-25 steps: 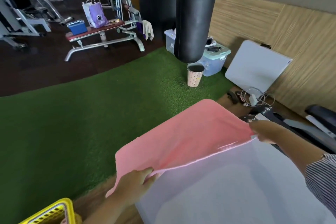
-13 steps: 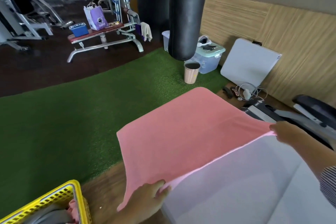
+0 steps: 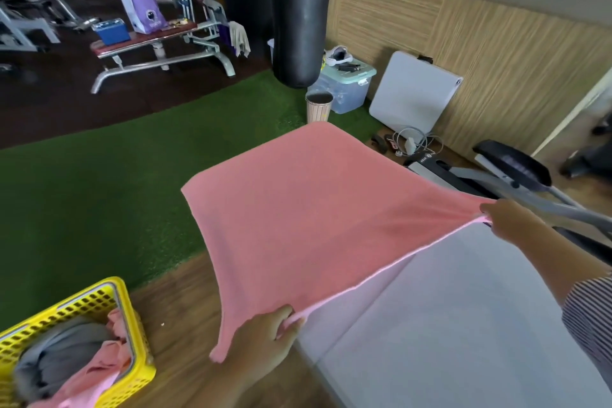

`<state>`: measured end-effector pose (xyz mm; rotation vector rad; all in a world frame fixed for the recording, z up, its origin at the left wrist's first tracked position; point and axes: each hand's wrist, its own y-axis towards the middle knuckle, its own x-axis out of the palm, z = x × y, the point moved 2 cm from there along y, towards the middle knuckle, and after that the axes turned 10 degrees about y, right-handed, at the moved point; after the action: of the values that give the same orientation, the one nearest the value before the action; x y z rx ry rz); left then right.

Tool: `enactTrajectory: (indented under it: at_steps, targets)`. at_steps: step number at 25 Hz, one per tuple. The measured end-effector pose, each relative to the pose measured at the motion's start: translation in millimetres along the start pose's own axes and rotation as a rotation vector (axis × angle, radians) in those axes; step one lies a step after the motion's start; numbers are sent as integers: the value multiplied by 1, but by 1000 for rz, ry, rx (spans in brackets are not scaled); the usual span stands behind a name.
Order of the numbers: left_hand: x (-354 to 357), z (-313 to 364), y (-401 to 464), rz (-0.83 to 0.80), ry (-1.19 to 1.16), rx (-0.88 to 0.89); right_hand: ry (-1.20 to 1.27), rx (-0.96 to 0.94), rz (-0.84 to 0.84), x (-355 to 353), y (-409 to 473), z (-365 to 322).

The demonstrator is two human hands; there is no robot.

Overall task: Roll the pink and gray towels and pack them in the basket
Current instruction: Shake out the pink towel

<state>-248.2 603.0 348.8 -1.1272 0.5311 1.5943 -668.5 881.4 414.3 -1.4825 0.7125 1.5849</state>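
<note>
Towel (image 3: 314, 209) now pulled flatter, nearer me over table (image 3: 463, 325); left hand (image 3: 265, 334), right hand (image 3: 510, 222) pinching near corners. I judge: lay flat, roll next. Basket (image 3: 129, 308) waits.

The light is soft and even, like daylight, and quite bright near the camera. The white table (image 3: 463, 325) is pale and a little washed out, and the near edge of the pink towel (image 3: 314, 209) glows along its hem. The far gym area at the top left is dim. Shadows are weak. The picture is slightly soft everywhere; the wooden floor (image 3: 185, 301) shows motion blur. The wide lens bends straight lines near the edges, for example the wall panels (image 3: 496, 43).
</note>
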Motion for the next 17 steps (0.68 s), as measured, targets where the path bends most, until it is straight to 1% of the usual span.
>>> enactTrajectory:
  at_steps: [4,10,15,17]
  targets:
    - [36,39,-32,76,-20,-69,-2,-33,20,15,-35,51]
    - [128,141,-105,227,-148,-163,41,-136,73,45,-96,144]
    - [186,212,-146,231,-149,-110,71,-116,25,75,-138,221]
    - [203,228,-157,236,-156,-93,93,-107,56,83,-155,239]
